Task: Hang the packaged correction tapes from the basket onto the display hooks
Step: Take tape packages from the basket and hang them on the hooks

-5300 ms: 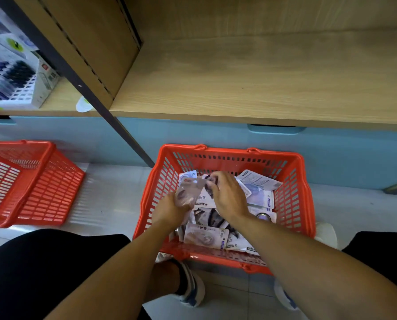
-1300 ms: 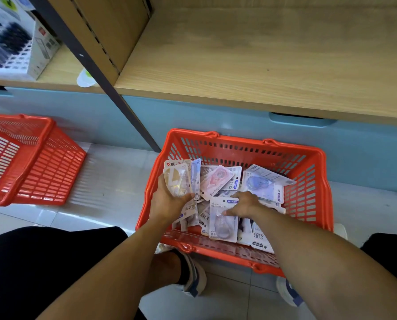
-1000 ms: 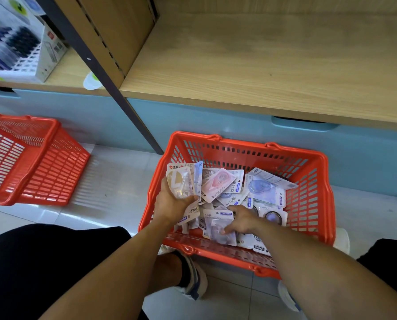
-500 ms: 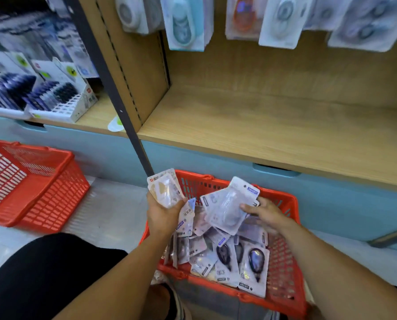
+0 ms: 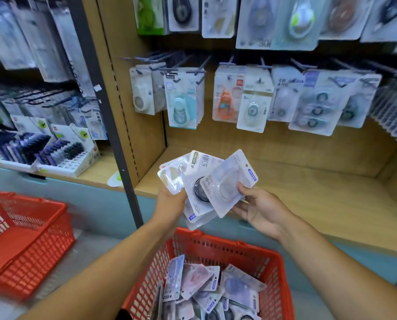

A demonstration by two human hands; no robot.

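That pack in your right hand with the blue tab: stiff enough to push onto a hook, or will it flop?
Probably fairly stiff: the pack stands flat and unbent though the right hand pinches only its lower edge. Likely light, since a pinch holds it. Its glossy blister may be slippery.

The pale tiled floor (image 5: 61, 273) is at the bottom. Two red plastic baskets with holes in their sides sit on it. One red basket (image 5: 19, 245) is on the left, with nothing showing inside it. The other red basket (image 5: 218, 250) is near the middle, close to the person, and small flat packets (image 5: 200, 280) lie piled in it.

Farther away is a light wooden shelf (image 5: 308, 195) on a blue base (image 5: 96, 199). A dark metal post (image 5: 114, 144) splits it. On the left part stand white boxes of dark pens (image 5: 61, 153), and a small white tag (image 5: 115, 179) lies at its front edge.
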